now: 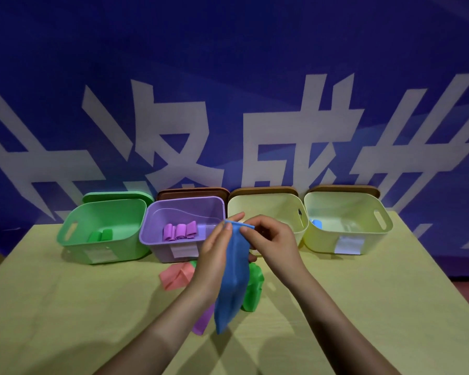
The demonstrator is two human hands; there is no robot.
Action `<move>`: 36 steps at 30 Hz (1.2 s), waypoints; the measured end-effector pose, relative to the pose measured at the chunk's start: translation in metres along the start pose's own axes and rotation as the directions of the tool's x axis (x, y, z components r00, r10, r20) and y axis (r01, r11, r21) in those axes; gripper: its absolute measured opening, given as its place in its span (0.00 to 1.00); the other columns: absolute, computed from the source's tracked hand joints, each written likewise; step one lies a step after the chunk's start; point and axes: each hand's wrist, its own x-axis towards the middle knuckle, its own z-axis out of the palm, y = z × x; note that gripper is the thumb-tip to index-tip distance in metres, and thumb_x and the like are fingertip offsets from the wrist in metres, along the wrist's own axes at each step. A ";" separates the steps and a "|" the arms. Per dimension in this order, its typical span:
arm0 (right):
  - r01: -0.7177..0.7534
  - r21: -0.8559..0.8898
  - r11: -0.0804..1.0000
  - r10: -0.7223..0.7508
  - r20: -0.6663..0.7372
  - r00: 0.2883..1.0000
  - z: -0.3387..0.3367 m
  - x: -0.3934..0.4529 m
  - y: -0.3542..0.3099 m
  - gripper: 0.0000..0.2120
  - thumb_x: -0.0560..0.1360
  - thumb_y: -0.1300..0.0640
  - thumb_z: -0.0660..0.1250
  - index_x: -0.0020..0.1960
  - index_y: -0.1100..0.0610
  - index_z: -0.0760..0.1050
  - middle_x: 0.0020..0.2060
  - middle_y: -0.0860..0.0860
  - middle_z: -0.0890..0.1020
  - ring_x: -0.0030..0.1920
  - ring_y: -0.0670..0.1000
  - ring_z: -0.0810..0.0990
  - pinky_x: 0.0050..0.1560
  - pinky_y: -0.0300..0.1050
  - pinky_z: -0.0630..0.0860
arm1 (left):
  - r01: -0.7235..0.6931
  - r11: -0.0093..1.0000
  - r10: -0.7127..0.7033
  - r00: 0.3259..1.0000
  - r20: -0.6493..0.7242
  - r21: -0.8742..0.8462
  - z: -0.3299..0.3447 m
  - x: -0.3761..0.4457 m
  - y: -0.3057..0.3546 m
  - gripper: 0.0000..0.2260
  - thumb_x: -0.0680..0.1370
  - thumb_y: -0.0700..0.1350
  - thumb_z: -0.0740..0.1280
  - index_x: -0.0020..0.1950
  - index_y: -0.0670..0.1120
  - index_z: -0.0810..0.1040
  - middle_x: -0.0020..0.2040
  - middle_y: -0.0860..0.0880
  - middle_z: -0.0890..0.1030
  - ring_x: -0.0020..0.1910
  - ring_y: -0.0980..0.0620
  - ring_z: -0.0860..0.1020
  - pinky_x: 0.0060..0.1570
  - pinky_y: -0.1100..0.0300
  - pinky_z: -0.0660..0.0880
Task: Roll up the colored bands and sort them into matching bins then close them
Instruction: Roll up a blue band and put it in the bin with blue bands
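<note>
Both hands pinch the top edge of the blue band (232,277), left hand (214,250) and right hand (271,239) side by side; it hangs above the worktop (65,307). Rolling about to start. Next: tight roll, then the far-right bin (347,239), which holds a blue roll.

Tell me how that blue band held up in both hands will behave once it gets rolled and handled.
The blue stretchy band hangs limp from the left hand and right hand, so it is probably floppy and light. It drapes without holding shape, so a roll may loosen unless pinched. The purple rolls in the purple plastic bin stay coiled, so it likely keeps form once set down.
</note>
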 end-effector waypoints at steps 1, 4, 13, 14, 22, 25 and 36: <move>-0.006 0.006 1.000 0.006 -0.016 1.000 -0.001 0.000 0.002 0.07 0.75 0.66 0.68 0.39 0.59 0.79 0.26 0.46 0.74 0.26 0.48 0.70 0.28 0.39 0.68 | 0.030 1.000 -0.030 1.000 0.009 -0.002 -0.001 0.000 0.000 0.12 0.82 0.45 0.56 0.59 0.47 0.78 0.48 0.44 0.84 0.42 0.47 0.83 0.39 0.54 0.79; -0.020 0.027 0.999 0.021 -0.055 0.998 -0.005 0.003 0.004 0.08 0.75 0.65 0.68 0.38 0.57 0.78 0.25 0.49 0.72 0.26 0.49 0.69 0.28 0.40 0.66 | 0.084 0.996 -0.085 0.996 0.030 0.014 -0.001 -0.002 -0.001 0.09 0.82 0.43 0.58 0.55 0.44 0.77 0.38 0.41 0.83 0.31 0.44 0.81 0.38 0.54 0.78; 0.092 -0.121 0.988 -0.103 -0.082 0.991 -0.014 0.004 0.001 0.10 0.73 0.67 0.69 0.46 0.52 0.82 0.35 0.42 0.81 0.36 0.42 0.76 0.39 0.33 0.71 | 0.054 0.996 -0.047 0.995 -0.090 0.077 0.006 0.001 -0.011 0.11 0.81 0.39 0.59 0.44 0.46 0.80 0.35 0.50 0.84 0.35 0.53 0.82 0.39 0.62 0.78; 0.141 -0.184 0.973 -0.151 -0.045 0.987 -0.016 0.002 0.002 0.10 0.73 0.66 0.68 0.47 0.53 0.82 0.38 0.43 0.81 0.38 0.42 0.77 0.40 0.33 0.72 | 0.062 0.995 -0.054 0.993 -0.108 0.078 0.005 0.003 -0.014 0.13 0.81 0.39 0.60 0.42 0.48 0.81 0.37 0.49 0.84 0.39 0.51 0.82 0.44 0.59 0.78; 0.287 -0.280 0.916 -0.271 0.095 0.958 -0.029 -0.005 0.007 0.14 0.70 0.69 0.63 0.47 0.56 0.83 0.40 0.41 0.80 0.42 0.45 0.78 0.43 0.34 0.72 | 0.084 0.994 -0.089 0.993 -0.071 -0.070 0.001 0.005 -0.013 0.11 0.81 0.38 0.57 0.49 0.41 0.80 0.41 0.43 0.84 0.37 0.47 0.83 0.36 0.53 0.80; 0.184 -0.168 0.968 -0.165 0.119 0.979 -0.027 -0.008 0.008 0.15 0.71 0.69 0.63 0.46 0.55 0.83 0.41 0.41 0.81 0.42 0.50 0.80 0.45 0.51 0.79 | 0.093 0.992 -0.100 0.992 -0.072 -0.089 0.001 0.004 -0.010 0.12 0.80 0.37 0.57 0.50 0.39 0.80 0.40 0.41 0.84 0.36 0.47 0.83 0.33 0.55 0.79; 0.052 -0.045 0.998 -0.041 0.212 0.976 -0.024 -0.017 0.008 0.14 0.72 0.65 0.61 0.50 0.57 0.82 0.44 0.50 0.83 0.43 0.53 0.81 0.47 0.45 0.78 | 0.026 0.999 -0.025 0.997 -0.066 0.019 -0.011 -0.013 -0.019 0.14 0.79 0.41 0.62 0.39 0.50 0.84 0.39 0.46 0.84 0.36 0.50 0.82 0.49 0.45 0.76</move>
